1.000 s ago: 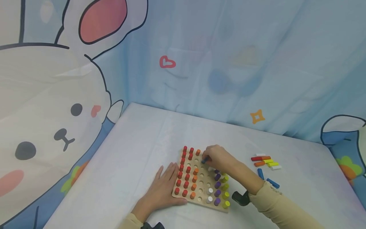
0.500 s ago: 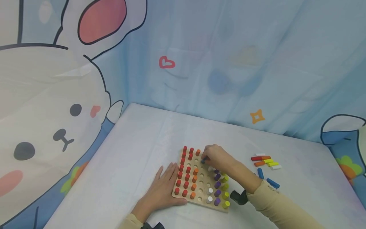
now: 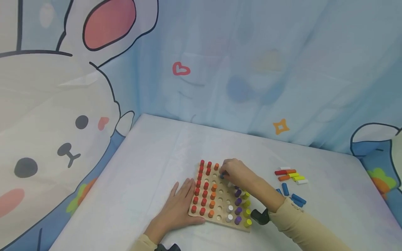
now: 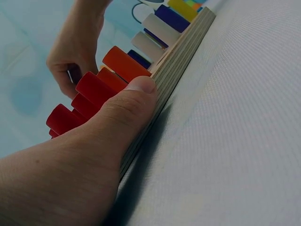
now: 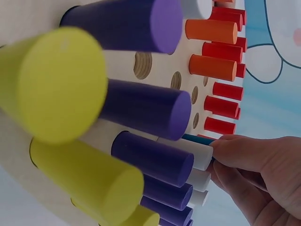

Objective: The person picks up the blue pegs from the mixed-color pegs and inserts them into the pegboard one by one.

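Note:
A wooden pegboard (image 3: 215,218) lies on the table, set with rows of red, orange, white, purple and yellow pegs. My left hand (image 3: 177,205) rests along its left side, fingers straight, with the thumb (image 4: 134,96) against the front edge beside an orange peg (image 4: 127,63). Over the far part of the board, my right hand (image 3: 237,173) pinches a blue peg (image 3: 222,176) between thumb and fingertips. In the right wrist view this blue peg (image 5: 198,139) shows partly behind white pegs (image 5: 195,153), its lower end hidden.
Right of the board lie loose pegs: several blue ones (image 3: 298,199) near the right forearm, and behind them a red peg (image 3: 280,172) among orange, yellow and white ones. Open holes (image 5: 143,65) show in the board. A printed curtain (image 3: 204,87) hangs behind the table.
The right hand has shifted slightly left and the blue peg sits lower in its fingers' grip, nearer the board. The left hand stays put. The head view has shifted a little.

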`<action>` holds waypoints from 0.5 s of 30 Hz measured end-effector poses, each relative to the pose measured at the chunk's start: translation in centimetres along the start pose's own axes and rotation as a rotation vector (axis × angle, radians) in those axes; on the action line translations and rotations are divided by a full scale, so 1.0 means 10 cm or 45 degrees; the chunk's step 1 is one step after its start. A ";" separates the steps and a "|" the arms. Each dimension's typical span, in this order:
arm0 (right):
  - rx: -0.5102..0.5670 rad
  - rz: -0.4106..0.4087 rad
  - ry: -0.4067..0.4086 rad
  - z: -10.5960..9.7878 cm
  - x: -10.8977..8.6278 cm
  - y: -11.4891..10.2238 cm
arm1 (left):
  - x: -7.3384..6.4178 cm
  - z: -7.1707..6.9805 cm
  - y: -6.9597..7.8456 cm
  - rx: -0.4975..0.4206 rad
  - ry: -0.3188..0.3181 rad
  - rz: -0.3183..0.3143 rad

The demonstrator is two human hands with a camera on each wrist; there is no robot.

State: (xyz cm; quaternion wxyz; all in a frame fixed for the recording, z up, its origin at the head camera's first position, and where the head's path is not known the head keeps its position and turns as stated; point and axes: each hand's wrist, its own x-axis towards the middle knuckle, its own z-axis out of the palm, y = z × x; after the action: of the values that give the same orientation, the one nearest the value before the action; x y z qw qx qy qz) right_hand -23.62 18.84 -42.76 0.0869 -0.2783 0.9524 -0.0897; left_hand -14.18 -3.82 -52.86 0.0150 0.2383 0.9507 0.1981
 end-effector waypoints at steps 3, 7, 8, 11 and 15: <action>0.000 -0.023 0.027 0.01 -0.02 0.01 | 0.00 0.00 0.01 -0.001 0.000 0.002; 0.022 -0.015 0.071 -0.01 -0.06 0.01 | 0.00 -0.01 0.01 0.001 -0.011 -0.007; 0.031 -0.011 0.084 -0.02 -0.08 0.01 | 0.00 -0.01 0.02 -0.001 -0.017 -0.011; 0.042 -0.006 0.137 -0.05 -0.11 0.02 | 0.00 -0.02 0.02 -0.012 -0.030 -0.022; 0.012 -0.005 0.240 -0.09 -0.19 0.04 | 0.00 -0.03 0.03 -0.029 -0.040 -0.031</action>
State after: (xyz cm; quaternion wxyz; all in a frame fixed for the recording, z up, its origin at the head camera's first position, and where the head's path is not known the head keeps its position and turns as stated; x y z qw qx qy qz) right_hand -22.43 20.34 -41.76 -0.0018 -0.2699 0.9553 -0.1202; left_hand -14.04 -3.69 -52.48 0.0350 0.2294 0.9508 0.2050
